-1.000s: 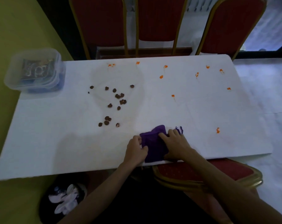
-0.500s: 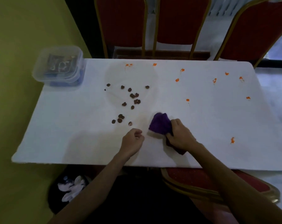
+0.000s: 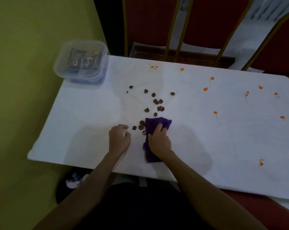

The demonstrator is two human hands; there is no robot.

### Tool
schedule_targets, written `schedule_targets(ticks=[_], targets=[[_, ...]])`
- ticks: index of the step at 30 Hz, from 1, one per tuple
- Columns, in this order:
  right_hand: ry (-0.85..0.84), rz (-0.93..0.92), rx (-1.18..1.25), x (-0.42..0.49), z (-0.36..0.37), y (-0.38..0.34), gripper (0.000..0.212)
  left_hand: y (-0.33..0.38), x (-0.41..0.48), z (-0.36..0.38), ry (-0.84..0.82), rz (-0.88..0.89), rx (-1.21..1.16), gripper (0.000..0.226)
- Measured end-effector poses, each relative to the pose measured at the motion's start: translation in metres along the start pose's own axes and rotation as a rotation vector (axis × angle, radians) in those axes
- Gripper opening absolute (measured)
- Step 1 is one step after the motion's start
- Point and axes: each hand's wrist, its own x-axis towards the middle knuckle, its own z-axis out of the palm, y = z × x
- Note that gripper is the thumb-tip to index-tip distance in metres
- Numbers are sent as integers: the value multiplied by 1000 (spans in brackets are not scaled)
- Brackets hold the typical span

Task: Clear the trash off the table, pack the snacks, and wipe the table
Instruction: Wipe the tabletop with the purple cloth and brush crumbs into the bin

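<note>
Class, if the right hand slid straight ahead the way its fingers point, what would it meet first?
Probably the brown pieces just past the purple cloth that the right hand grips; the cloth's leading edge would touch them first. Exact heading is hard to judge.
</note>
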Motion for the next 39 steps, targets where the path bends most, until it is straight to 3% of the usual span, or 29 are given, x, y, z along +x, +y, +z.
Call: schedule_targets(ticks=[3,6,10,15,22,28,33,39], targets=[[-85,-69,-12,7,-3,-22,43,-16,17,3,29,75,69,30],[12,-60,-9,19,-30,-11,29,-26,33,5,33,45,172,35],[207,130,52,51,-70,24,30,-36,51,6,-12,39,245,44],[235,313,93,87,-69,22,43,-48,57,14,-5,93,365,53],[91,123,49,73,-30,-37,51,-62,56,23,95,172,509,56],[325,227,90,101,-91,-9,44,-62,54,27,201,202,492,52],[296,350,-31,155,-120,19,45,-65,54,29,234,226,473,52],[265,142,-65,155,-73,-27,41,-65,55,31,250,222,455,51]])
